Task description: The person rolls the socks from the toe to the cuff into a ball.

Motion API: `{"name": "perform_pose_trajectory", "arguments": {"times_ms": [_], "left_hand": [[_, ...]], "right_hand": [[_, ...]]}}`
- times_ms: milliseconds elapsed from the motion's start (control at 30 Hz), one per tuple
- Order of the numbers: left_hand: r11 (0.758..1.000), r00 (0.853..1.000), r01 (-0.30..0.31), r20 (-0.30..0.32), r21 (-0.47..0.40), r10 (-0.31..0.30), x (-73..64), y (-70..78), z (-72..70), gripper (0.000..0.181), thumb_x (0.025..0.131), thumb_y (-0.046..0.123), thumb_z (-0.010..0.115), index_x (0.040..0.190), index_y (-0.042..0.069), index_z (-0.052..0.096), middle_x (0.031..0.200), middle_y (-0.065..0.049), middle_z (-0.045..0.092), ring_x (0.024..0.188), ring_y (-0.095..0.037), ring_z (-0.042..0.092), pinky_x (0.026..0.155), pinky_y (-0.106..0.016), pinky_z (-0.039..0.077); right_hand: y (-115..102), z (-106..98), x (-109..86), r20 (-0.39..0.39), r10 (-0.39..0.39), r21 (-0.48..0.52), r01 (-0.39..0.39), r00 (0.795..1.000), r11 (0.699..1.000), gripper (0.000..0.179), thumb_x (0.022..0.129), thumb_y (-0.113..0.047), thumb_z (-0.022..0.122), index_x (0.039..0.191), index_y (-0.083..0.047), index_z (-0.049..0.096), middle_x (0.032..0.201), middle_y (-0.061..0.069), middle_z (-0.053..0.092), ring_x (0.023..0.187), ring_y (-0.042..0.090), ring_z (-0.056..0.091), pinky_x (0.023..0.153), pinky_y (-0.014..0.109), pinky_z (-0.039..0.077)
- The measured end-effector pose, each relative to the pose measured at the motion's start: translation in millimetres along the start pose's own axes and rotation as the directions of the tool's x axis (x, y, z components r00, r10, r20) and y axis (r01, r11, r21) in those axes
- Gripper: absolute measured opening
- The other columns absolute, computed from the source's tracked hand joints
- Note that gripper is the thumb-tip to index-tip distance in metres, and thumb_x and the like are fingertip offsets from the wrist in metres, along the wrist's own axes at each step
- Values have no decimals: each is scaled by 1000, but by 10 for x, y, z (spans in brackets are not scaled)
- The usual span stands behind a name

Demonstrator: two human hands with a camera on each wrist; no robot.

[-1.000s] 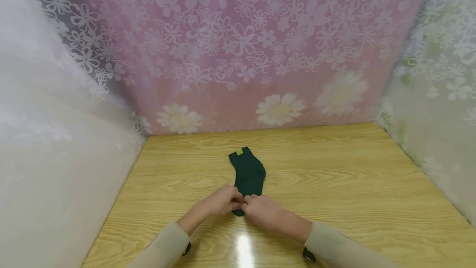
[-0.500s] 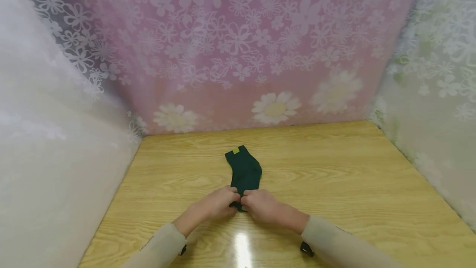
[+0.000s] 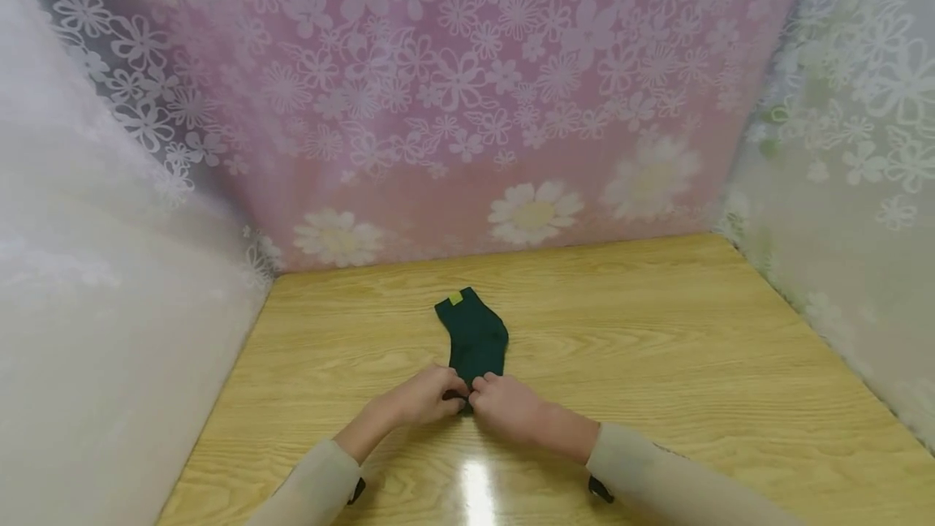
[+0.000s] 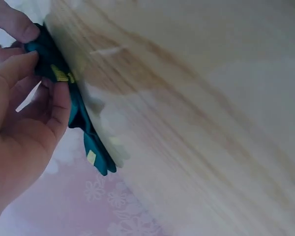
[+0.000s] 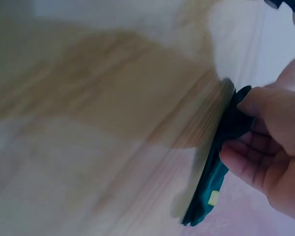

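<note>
A dark green sock lies on the wooden tabletop, its cuff with a small yellow label pointing away from me. Both hands meet at the toe end nearest me. My left hand pinches the left side of the toe between thumb and fingers. On the other side, my right hand pinches the toe as well, its fingertips almost touching the left ones. In the left wrist view the sock is raised and bunched at the fingers, with yellow stitching beside them. The right wrist view has the sock between thumb and fingers.
The pale wood table reflects light near its front edge. A pink floral curtain stands behind it, with whitish sheets at the left and right. Dark wrist straps show under both sleeves.
The view has shifted slightly, so sock and hands appear a little further left. Both hands stay at the toe, with small finger movements there.
</note>
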State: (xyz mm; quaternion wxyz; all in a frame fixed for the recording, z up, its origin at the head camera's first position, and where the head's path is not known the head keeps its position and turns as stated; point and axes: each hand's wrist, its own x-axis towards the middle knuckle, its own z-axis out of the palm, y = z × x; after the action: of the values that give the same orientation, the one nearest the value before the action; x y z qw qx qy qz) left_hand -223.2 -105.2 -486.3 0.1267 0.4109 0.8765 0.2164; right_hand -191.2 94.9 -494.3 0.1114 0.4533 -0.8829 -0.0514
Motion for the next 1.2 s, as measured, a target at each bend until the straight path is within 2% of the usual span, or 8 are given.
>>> {"name": "perform_pose_trajectory", "arguments": {"times_ms": [133, 233, 367, 567, 733, 800, 933, 1200], "left_hand": [[992, 1000, 0, -26, 128, 3, -23, 90, 9, 21, 92, 24, 73, 109, 11, 74, 88, 5, 55, 75, -6, 44, 65, -19, 41], [971, 996, -13, -77, 239, 32, -28, 141, 44, 15, 93, 20, 71, 105, 12, 75, 90, 3, 51, 78, -10, 41, 68, -20, 40], [951, 991, -1, -125, 308, 42, -30, 170, 42, 12, 94, 10, 65, 98, 12, 77, 87, 0, 51, 76, -12, 38, 68, -20, 40], [963, 996, -21, -72, 268, 42, -36, 172, -2, 14, 95, 6, 65, 102, 9, 77, 82, -1, 56, 73, -10, 45, 65, -19, 42], [970, 998, -12, -58, 245, 27, -77, 131, 82, 13, 94, 6, 67, 103, 9, 76, 84, 1, 61, 75, -8, 50, 67, -18, 45], [977, 998, 5, -63, 212, 8, -86, 106, 122, 13, 94, 7, 67, 105, 9, 74, 89, 1, 64, 79, -8, 55, 72, -19, 48], [989, 996, 43, -83, 138, -32, -103, 77, 141, 12, 93, 5, 68, 104, 10, 67, 98, 0, 67, 91, -11, 61, 80, -24, 52], [987, 998, 17, -63, 157, -7, -83, 107, 33, 20, 89, -2, 67, 102, 13, 65, 96, 1, 60, 89, -12, 56, 79, -24, 51]], "right_hand": [[99, 23, -4, -12, 69, 217, -65, 998, 974, 13, 93, -15, 67, 81, -13, 72, 71, -4, 49, 60, 9, 39, 54, 18, 35], [137, 25, -25, -10, 84, 297, -77, 996, 952, 15, 94, -13, 64, 81, -12, 72, 69, -4, 46, 59, 7, 37, 55, 18, 34], [141, 3, -17, -33, 104, 359, -85, 994, 930, 14, 94, -9, 63, 83, -10, 72, 70, -3, 48, 60, 8, 39, 56, 18, 36], [26, -39, -29, -13, 158, 209, -152, 987, 966, 10, 89, -16, 70, 85, -9, 65, 76, 0, 48, 66, 13, 42, 59, 22, 42], [-126, -24, -46, -18, 134, 1, -134, 991, 991, 9, 90, -14, 72, 90, -9, 64, 81, 2, 50, 72, 15, 45, 60, 22, 46], [-162, -18, -60, 7, 117, -25, -117, 993, 993, 5, 90, -8, 71, 90, -9, 66, 79, 3, 51, 71, 14, 47, 59, 22, 47], [-155, -15, -58, 38, 145, 98, -148, 989, 984, 4, 89, -4, 71, 87, -6, 68, 76, 3, 52, 68, 14, 49, 59, 22, 47], [-8, -13, -24, -41, 247, 360, -216, 968, 907, 17, 80, 5, 66, 82, -10, 74, 72, -1, 53, 64, 12, 52, 58, 20, 44]]}}
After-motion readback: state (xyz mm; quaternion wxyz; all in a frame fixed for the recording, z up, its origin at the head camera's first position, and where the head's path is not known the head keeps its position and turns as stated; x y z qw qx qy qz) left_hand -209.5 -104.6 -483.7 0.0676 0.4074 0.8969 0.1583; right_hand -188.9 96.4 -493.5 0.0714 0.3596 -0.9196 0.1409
